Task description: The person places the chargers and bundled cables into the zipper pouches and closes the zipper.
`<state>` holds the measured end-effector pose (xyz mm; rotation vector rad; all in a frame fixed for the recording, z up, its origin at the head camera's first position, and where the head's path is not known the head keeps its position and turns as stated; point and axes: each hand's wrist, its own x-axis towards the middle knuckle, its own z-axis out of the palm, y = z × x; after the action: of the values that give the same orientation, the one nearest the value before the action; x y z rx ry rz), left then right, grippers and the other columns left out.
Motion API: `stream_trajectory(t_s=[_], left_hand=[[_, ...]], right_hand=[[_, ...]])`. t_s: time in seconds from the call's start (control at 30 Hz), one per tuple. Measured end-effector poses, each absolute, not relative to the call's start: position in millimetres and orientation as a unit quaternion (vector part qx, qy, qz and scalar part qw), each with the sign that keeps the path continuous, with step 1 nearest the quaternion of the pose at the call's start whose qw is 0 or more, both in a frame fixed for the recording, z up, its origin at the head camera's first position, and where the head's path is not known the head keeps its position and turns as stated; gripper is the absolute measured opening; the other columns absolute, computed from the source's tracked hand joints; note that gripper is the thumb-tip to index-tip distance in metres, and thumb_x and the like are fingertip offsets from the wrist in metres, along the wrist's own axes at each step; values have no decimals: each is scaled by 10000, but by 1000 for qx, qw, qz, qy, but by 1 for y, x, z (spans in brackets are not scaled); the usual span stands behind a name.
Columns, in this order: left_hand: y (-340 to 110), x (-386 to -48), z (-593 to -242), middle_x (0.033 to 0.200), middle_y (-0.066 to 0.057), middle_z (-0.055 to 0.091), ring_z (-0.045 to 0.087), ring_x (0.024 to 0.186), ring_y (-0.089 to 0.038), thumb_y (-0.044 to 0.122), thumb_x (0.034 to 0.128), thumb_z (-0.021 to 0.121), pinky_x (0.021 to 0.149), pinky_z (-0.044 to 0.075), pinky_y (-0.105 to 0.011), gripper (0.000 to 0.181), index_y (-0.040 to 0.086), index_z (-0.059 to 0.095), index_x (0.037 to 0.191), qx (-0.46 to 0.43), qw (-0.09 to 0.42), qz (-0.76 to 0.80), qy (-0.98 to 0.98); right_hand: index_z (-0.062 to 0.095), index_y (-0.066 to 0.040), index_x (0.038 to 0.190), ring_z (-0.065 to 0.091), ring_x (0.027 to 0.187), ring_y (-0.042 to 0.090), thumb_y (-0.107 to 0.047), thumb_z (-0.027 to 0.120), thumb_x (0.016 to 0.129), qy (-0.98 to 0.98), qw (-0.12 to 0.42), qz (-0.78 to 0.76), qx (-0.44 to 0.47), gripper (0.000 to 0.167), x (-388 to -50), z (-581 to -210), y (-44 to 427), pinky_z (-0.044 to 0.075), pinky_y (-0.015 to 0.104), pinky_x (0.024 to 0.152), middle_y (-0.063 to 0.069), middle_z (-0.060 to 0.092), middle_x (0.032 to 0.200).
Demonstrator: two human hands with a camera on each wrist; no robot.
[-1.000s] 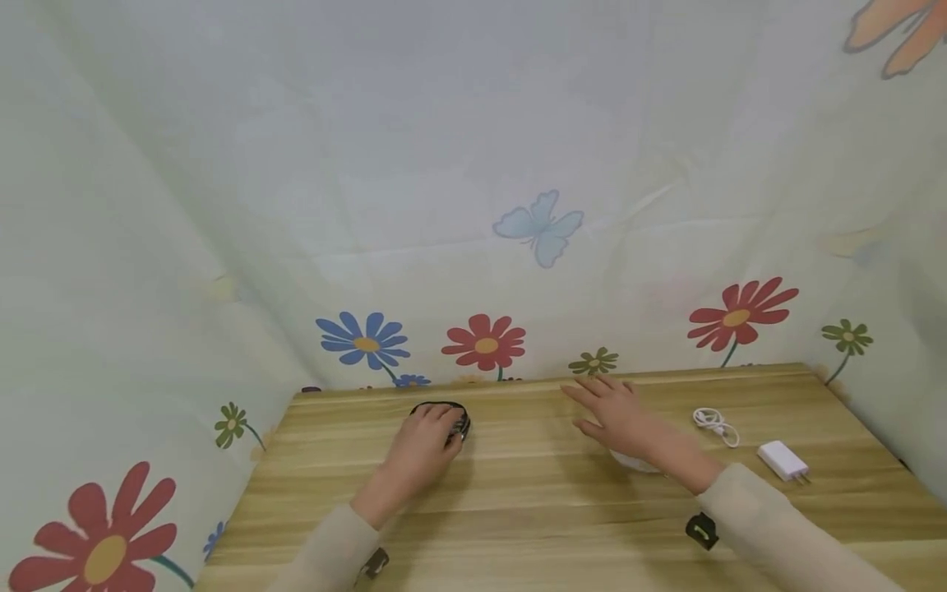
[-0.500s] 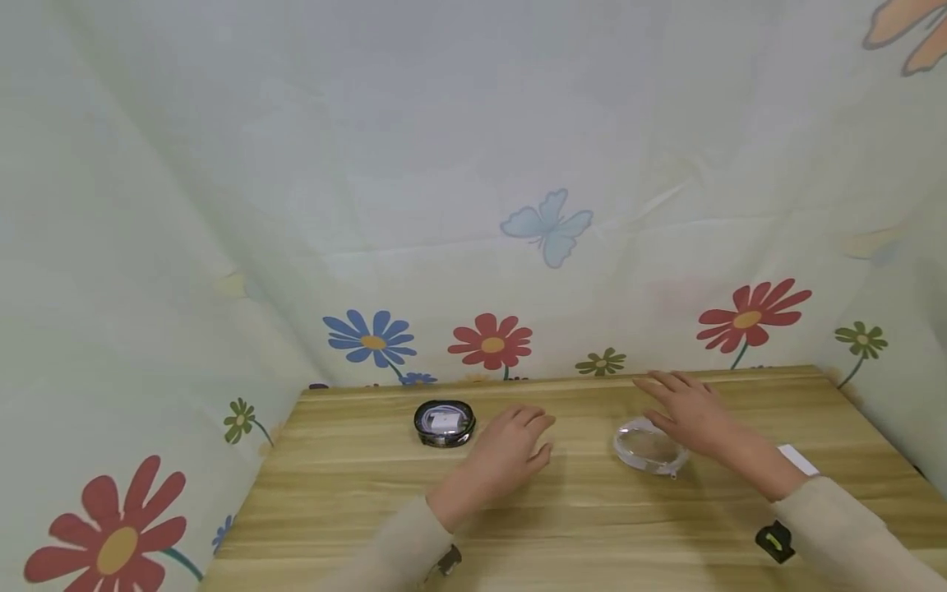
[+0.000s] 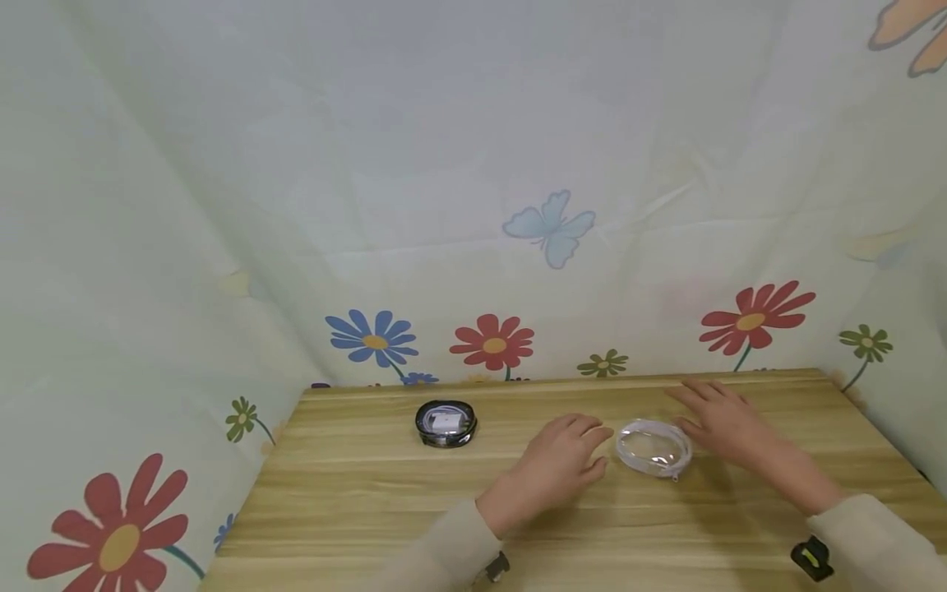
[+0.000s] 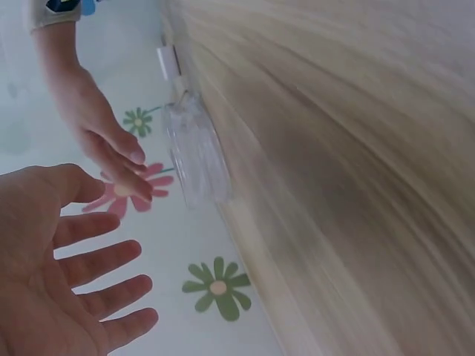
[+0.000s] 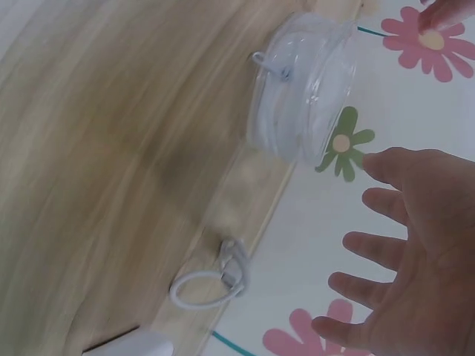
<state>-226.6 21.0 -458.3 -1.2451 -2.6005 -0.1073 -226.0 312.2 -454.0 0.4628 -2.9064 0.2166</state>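
Note:
A clear round zip pouch (image 3: 654, 448) with white trim lies on the wooden table, between my two hands. My left hand (image 3: 555, 460) hovers just left of it, fingers spread and holding nothing. On its other side my right hand (image 3: 728, 423) is held above the table, also with loose, spread fingers and nothing in them. The pouch's zip pull (image 5: 271, 67) shows in the right wrist view. Farther left stands a black-edged round case (image 3: 446, 423) with a clear top; a white charger and coiled cable show inside it.
A coiled white cable (image 5: 223, 278) and a white plug charger (image 5: 137, 345) lie on the table (image 3: 355, 493) at the right; my right arm hides them in the head view. A flower-printed cloth (image 3: 414, 164) hangs behind the table's back edge.
My left hand has come off the black-edged case and moved right, up to the clear pouch. My right hand has shifted right, uncovering the pouch. The head view has turned slightly.

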Motion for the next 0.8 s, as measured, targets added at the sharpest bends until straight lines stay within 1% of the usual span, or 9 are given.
stream_trajectory(t_s=[0.1,0.27,0.47,0.63,0.8], left_hand=[[28,-226,-461,1359,29,619,546,1288,-139,341,1013,610,1138,382,-286,409,194,609,1395,-431,131,-40,-892],[38,-226,-466,1343,37,630,558,1265,-129,336,1002,626,1104,420,-279,428,203,607,1409,-434,131,-47,-890],[50,-224,-470,1354,32,631,566,1269,-123,352,1003,624,1117,401,-266,422,199,616,1396,-445,140,-39,-884],[60,-221,-474,1356,39,631,572,1266,-108,380,1001,627,1125,392,-262,406,221,627,1375,-461,150,-15,-874],[66,-218,-479,1409,50,595,556,1278,-110,383,1018,593,1098,415,-250,393,249,619,1386,-456,124,-13,-881]], right_hand=[[570,-93,1422,476,1263,562,-278,707,949,-982,93,69,150,526,-224,-454,317,380,800,918,287,516,1426],[548,-105,1442,467,1271,561,-315,673,972,-984,84,72,142,530,-221,-453,320,353,816,930,278,512,1436],[563,-109,1427,483,1252,550,-320,669,972,-984,87,68,142,513,-218,-457,323,379,801,912,267,534,1415],[579,-108,1412,486,1251,538,-326,685,962,-984,94,61,142,511,-216,-461,326,393,787,911,255,554,1394],[591,-112,1404,485,1260,527,-311,691,962,-984,96,62,139,495,-214,-464,329,396,790,896,246,553,1393]])
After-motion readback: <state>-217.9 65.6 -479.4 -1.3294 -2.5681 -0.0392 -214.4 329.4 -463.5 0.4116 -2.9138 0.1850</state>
